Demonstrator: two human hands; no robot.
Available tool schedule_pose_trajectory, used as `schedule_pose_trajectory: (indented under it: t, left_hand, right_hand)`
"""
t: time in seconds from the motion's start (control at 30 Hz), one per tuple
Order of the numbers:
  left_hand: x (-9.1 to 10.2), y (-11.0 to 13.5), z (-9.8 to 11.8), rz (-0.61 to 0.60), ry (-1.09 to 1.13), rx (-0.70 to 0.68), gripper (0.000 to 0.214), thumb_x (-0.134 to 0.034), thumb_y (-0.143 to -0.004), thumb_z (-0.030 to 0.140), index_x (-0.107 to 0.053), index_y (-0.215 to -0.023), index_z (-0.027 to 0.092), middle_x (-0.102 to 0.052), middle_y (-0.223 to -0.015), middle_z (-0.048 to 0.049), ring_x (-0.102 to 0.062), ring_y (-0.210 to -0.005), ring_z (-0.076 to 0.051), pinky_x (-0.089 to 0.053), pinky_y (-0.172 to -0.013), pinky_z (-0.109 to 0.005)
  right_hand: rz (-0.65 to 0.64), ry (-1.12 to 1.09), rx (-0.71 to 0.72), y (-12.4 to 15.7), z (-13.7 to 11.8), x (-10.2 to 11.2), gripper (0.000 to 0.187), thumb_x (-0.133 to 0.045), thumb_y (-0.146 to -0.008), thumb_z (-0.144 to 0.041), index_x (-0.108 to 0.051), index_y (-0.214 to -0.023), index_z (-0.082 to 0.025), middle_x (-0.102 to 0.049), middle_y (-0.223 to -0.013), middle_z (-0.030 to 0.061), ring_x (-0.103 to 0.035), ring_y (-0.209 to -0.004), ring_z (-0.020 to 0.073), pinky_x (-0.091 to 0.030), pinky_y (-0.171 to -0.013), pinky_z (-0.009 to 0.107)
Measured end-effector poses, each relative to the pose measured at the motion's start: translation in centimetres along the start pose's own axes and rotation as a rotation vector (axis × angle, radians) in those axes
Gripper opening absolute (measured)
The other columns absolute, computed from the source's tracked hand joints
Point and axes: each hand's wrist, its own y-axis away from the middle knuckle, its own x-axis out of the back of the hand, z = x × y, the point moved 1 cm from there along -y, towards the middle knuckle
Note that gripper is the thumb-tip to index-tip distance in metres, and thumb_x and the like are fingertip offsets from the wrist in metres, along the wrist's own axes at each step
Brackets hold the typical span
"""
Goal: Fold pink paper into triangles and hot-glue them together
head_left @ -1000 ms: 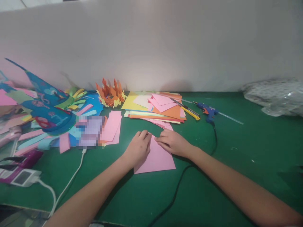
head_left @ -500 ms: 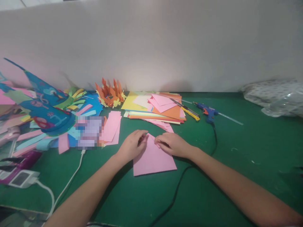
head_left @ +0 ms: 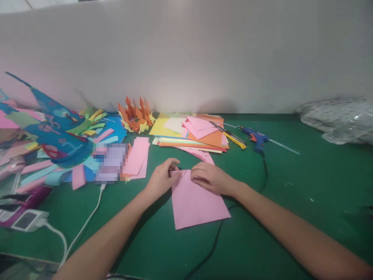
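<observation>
A sheet of pink paper lies in front of me on the green table, its far edge between my hands. My left hand pinches the far left corner, thumb on top and fingers curled behind it. My right hand has its fingers bent over the far right part of the sheet and grips the paper there. A short crease or fold shows at the far edge between the two hands. My fingers hide both far corners in part.
Behind the sheet is a stack of coloured paper with a yellow cutter on it. A blue glue gun lies right, its black cord running under the pink sheet. An orange paper crown and blue party hats stand left.
The pink paper has shifted toward me and to the right, and its far end now looks wider. My left hand has moved slightly left along the far edge; my right hand has barely moved.
</observation>
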Motion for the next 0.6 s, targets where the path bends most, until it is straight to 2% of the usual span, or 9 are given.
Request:
schedule_pose_trajectory:
  t: [0.1, 0.3, 0.6]
  left_hand:
    - [0.49, -0.01, -0.16, -0.004, -0.049, 0.033, 0.027, -0.06, -0.074, 0.02, -0.051, -0.099, 0.02, -0.058, -0.072, 0.0041, -0.053, -0.062, -0.01, -0.042, -0.059, -0.021]
    - [0.83, -0.03, -0.79, -0.022, -0.071, 0.021, 0.017, -0.06, -0.075, 0.023, -0.055, -0.09, 0.019, -0.055, -0.07, 0.0039, -0.051, -0.062, -0.01, -0.041, -0.059, -0.021]
    - [1.08, -0.16, -0.56, -0.047, -0.15, -0.02, 0.01, -0.061, -0.075, 0.025, -0.054, -0.077, 0.018, -0.055, -0.07, 0.0031, -0.048, -0.06, -0.01, -0.037, -0.057, -0.022]
  right_hand:
    - [-0.008, 0.013, 0.02, 0.06, 0.07, -0.16, 0.019, -0.041, -0.093, -0.02, -0.06, -0.094, -0.016, -0.061, -0.093, 0.0096, -0.052, -0.089, 0.0184, -0.044, -0.08, 0.033]
    - [-0.005, 0.145, 0.062, 0.06, 0.13, -0.71, 0.026, -0.039, -0.094, -0.021, -0.061, -0.108, -0.014, -0.06, -0.097, 0.0124, -0.051, -0.09, 0.0199, -0.044, -0.081, 0.036]
    - [-0.062, 0.227, 0.047, 0.1, 0.29, -0.86, 0.029, -0.039, -0.094, -0.022, -0.06, -0.113, -0.014, -0.058, -0.101, 0.0125, -0.047, -0.093, 0.0206, -0.042, -0.083, 0.037]
